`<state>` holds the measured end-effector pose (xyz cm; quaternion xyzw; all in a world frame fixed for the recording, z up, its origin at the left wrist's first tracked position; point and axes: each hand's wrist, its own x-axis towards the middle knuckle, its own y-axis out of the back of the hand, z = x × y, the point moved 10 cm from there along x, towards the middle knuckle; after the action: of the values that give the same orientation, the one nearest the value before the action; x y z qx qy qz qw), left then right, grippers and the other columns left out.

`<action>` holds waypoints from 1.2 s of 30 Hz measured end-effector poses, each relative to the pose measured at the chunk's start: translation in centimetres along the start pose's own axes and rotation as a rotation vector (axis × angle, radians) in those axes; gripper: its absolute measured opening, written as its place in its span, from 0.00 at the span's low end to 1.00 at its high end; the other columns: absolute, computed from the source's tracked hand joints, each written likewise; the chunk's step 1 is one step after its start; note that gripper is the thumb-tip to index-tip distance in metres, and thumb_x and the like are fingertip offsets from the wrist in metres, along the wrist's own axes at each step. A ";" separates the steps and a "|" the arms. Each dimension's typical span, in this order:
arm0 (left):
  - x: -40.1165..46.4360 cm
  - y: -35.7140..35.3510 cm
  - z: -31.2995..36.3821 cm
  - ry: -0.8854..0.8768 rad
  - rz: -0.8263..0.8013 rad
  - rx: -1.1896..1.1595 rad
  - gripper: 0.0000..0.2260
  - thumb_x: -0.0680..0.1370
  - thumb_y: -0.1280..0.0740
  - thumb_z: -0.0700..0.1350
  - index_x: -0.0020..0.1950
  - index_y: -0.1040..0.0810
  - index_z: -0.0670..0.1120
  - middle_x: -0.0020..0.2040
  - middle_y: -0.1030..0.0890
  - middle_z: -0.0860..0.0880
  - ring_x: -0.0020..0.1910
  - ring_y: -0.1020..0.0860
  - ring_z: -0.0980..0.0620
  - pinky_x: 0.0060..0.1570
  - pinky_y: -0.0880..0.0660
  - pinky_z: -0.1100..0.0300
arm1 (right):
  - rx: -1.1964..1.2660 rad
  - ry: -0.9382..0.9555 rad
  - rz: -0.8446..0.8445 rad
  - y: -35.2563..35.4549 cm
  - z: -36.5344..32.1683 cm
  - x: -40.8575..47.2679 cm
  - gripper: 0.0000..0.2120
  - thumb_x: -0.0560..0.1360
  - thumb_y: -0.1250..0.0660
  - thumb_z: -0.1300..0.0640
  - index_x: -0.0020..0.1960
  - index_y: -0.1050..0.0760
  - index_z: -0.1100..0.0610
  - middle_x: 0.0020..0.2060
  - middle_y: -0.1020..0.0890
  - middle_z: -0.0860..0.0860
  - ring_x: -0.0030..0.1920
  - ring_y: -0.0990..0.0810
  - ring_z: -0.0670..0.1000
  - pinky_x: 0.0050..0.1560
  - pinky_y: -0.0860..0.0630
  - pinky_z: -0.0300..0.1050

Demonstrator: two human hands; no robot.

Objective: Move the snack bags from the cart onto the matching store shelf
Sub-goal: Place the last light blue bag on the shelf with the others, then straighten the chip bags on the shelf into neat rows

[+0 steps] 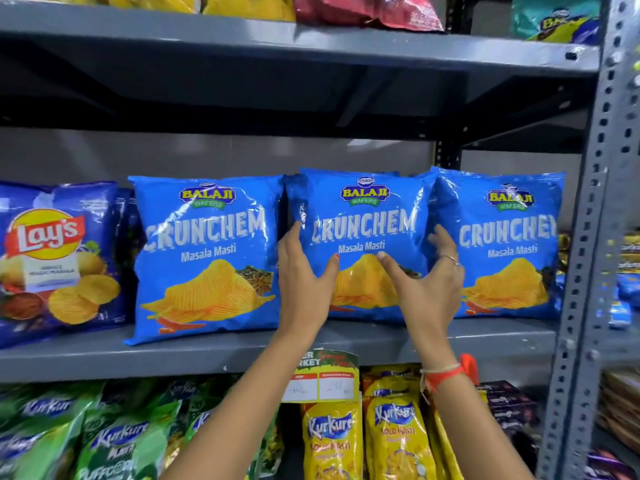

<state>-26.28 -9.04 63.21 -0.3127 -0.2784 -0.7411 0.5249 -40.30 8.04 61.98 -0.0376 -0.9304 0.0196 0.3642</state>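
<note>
Fingers [438,244] of both hands clamped on middle Crunchem bag's [363,216] side edges, neighbour bags touching.

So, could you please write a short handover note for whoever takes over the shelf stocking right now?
Left hand: grips the left edge of the middle Crunchem bag.
Right hand: cups its right side, fingers spread.
Done: three blue Crunchem bags stand in a row on the middle shelf, beside the Lay's bag.
Left: let go of the middle bag. The cart is out of view, so the remaining stock is unknown.

Price tag [320,384] below grey shelf edge
</note>
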 end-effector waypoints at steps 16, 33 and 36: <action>0.4 22.9 0.2 -0.340 0.188 0.245 0.12 0.73 0.38 0.46 0.54 0.23 0.48 0.49 0.23 0.58 0.50 0.27 0.61 0.56 0.28 0.53 | 0.468 0.212 -0.320 -13.7 -14.6 -14.3 0.17 0.68 0.35 0.60 0.56 0.25 0.52 0.51 0.24 0.44 0.57 0.25 0.52 0.57 0.24 0.49; 2.6 35.1 -13.8 0.274 0.218 0.175 0.20 0.79 0.40 0.43 0.71 0.38 0.51 0.58 0.26 0.46 0.56 0.26 0.48 0.40 0.28 0.72 | 0.269 -0.110 -0.788 -31.8 -17.1 -25.6 0.36 0.71 0.32 0.53 0.73 0.46 0.55 0.66 0.26 0.57 0.66 0.28 0.59 0.63 0.29 0.52; 3.3 36.7 -14.6 0.278 0.218 0.186 0.19 0.79 0.42 0.42 0.70 0.36 0.50 0.57 0.22 0.45 0.48 0.24 0.53 0.35 0.28 0.76 | 0.227 -0.062 -0.783 -31.9 -17.4 -26.2 0.31 0.72 0.35 0.53 0.72 0.42 0.52 0.66 0.25 0.56 0.65 0.27 0.59 0.63 0.28 0.57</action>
<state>5.34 -32.62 59.33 -0.1857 -0.2349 -0.6872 0.6619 -11.11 -25.79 59.11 0.3605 -0.8768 -0.0169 0.3178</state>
